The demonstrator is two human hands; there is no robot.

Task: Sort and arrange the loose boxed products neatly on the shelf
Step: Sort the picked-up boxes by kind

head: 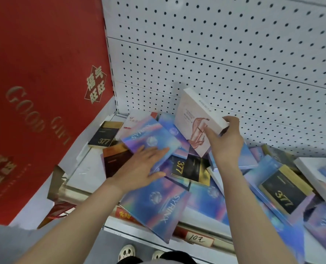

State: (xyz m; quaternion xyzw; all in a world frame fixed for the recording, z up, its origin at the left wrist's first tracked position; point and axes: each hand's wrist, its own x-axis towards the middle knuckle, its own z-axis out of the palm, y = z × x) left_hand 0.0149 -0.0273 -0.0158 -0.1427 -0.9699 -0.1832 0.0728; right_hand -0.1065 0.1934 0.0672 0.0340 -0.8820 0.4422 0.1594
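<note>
Loose boxes heaped on white shelf under pegboard; holographic ones read SYRINX, black-gold ones 377
Red panel at left: GOOD GIFT
Price tag on shelf edge: 102
Left hand flat, fingers spread on SYRINX box
Right hand pinches corner of pale pink box, tilted above pile; its small print unreadable

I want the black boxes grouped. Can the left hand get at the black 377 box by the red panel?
Probably yes: the left hand lies flat nearby, and that black 377 box lies uncovered.
</note>
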